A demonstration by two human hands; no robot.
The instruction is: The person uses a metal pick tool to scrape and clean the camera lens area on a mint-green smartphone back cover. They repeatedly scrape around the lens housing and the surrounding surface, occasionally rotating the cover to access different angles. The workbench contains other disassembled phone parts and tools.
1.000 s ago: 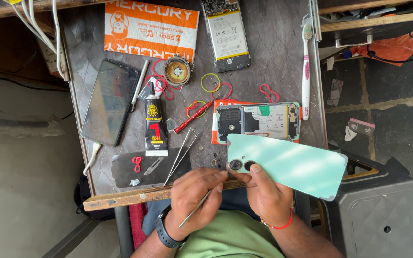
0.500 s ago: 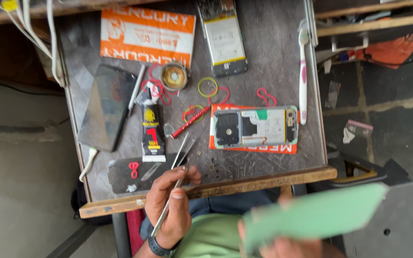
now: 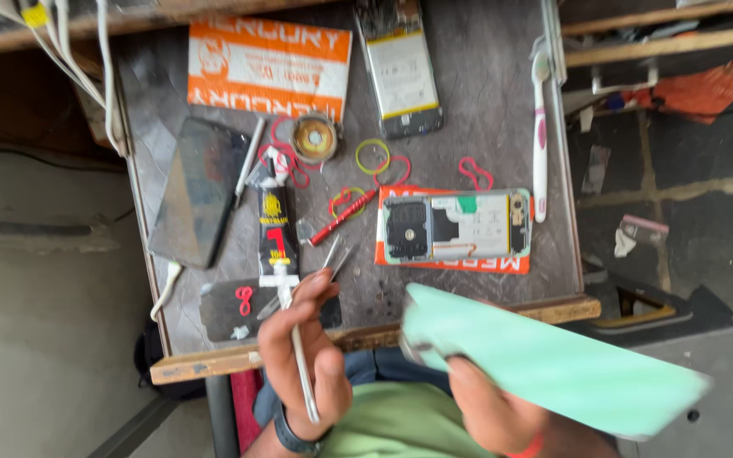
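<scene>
head view, left to right. at the far left the floor is a blurred grey area without legible detail; white cables (image 3: 61, 59) run down from the top edge and are cut off there. the work surface is a small dark table (image 3: 485, 119) with a worn wooden front edge, seen from above.

a black phone (image 3: 199, 191) lies face up on the left part of the table. just beside it stands a black glue tube (image 3: 276, 231), its upper end among red rubber bands (image 3: 286, 157). a round metal reel (image 3: 315, 137) sits above the tube. an orange printed card (image 3: 269, 66) lies along the rear edge.

the left hand (image 3: 299, 339) is at the front edge, fingers closed narrowly around a thin white tool (image 3: 303, 373); the tool tip is hidden near the glue tube nozzle and cannot be made out. a dark watch is on the wrist.

centre: a red screwdriver (image 3: 343, 218), a phone frame with battery (image 3: 400, 68) cut off by the top edge, and an opened phone (image 3: 456, 225) showing its internals, resting on an orange sheet.

the right hand (image 3: 485, 403) grips a mint green back cover (image 3: 553, 360), held off the table, below the front edge; motion blur hides its camera end, and the fingers are largely covered by it.

a white toothbrush (image 3: 540, 136) lies along the right edge. right of the table, dark floor and clutter are indistinct.
</scene>
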